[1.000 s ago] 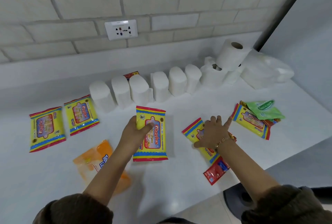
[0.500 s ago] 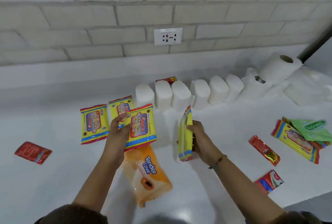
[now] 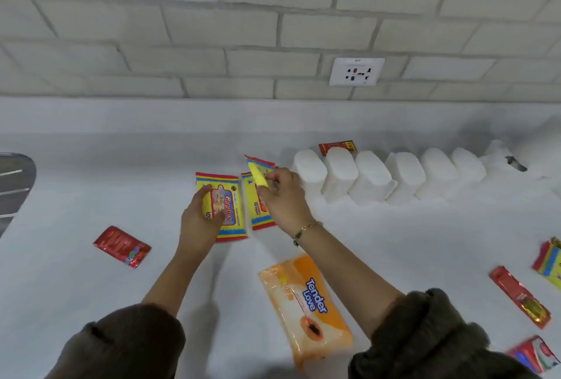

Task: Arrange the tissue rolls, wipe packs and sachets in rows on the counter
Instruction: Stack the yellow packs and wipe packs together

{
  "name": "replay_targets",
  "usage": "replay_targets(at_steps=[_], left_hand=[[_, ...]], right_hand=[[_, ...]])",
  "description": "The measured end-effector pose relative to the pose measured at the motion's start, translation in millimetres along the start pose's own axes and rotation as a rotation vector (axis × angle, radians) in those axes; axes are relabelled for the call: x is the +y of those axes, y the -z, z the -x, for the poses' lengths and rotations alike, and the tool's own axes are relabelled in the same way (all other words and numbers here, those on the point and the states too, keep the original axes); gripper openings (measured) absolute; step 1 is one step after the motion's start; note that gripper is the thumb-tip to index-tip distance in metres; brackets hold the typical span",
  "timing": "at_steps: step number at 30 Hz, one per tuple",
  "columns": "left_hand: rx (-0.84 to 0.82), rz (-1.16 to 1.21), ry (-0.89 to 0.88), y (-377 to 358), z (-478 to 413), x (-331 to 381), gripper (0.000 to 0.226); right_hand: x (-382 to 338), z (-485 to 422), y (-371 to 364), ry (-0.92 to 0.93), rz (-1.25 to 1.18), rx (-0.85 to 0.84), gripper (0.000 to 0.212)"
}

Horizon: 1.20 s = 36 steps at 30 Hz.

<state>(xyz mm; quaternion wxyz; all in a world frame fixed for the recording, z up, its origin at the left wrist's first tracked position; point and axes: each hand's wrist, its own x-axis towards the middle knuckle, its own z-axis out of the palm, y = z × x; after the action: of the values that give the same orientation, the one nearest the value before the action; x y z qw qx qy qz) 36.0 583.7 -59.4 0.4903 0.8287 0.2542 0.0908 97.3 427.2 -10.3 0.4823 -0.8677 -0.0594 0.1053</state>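
Counter [image 3: 91, 302], white, under a brick wall with one socket [image 3: 356, 72]. Left hand [image 3: 200, 216]: fingers curled round the left edge of a Giggles wipe pack [image 3: 230, 208], thumb on its face; whether the pack rests on the surface cannot be told. Right hand [image 3: 283, 196]: fingers pinching a second yellow pack [image 3: 258, 172], tilted, print blurred. A third yellow pack [image 3: 257, 211] lies flat beneath it, partly covered. Tissue rolls [image 3: 370, 175]: a row just right of the hands; those at the far right are blurred. Small red sachet [image 3: 337, 146], half hidden behind the row. Loose items: red foil sachet [image 3: 121, 246] at left, orange Tender Love pack [image 3: 306, 305] near, long red sachet [image 3: 519, 299] at right. Cut off by the frame edge: edge yellow pack [image 3: 549, 263], corner sachet [image 3: 537, 354].
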Motion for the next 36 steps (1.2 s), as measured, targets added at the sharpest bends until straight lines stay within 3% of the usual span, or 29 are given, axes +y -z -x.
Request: replay_targets(at_steps=[4,6,10,23,27,31,36], left_hand=[[-0.010,-0.261,-0.020,-6.8,-0.6,-16.2,0.058],[-0.065,-0.270,-0.030,-11.2,3.1,-23.7,0.077],[-0.079,-0.317,-0.105,-18.8,2.5,-36.2,0.101],[-0.187,-0.400,-0.159,-14.3,-25.3,-32.0,0.096],[-0.125,-0.370,-0.150,-10.2,-16.4,-19.7,0.085],[-0.010,-0.178,-0.305,-9.8,4.0,20.0,0.046],[-0.207,-0.101,-0.511,-48.1,51.7,67.5,0.027]], right_hand=[[1.3,-13.3,-30.6,0.060,0.435,0.140,0.030],[5.6,-19.7,-43.4,0.070,0.579,0.181,0.032],[19.1,-25.5,-61.4,-0.039,0.638,0.159,0.040],[35.4,-15.3,-51.0,-0.042,0.775,-0.023,0.063],[24.7,-3.0,-35.5,0.041,0.846,-0.017,0.061],[20.1,27.9,6.9,0.165,0.792,0.085,0.046],[70.8,77.9,97.6,0.016,0.623,0.257,0.028]])
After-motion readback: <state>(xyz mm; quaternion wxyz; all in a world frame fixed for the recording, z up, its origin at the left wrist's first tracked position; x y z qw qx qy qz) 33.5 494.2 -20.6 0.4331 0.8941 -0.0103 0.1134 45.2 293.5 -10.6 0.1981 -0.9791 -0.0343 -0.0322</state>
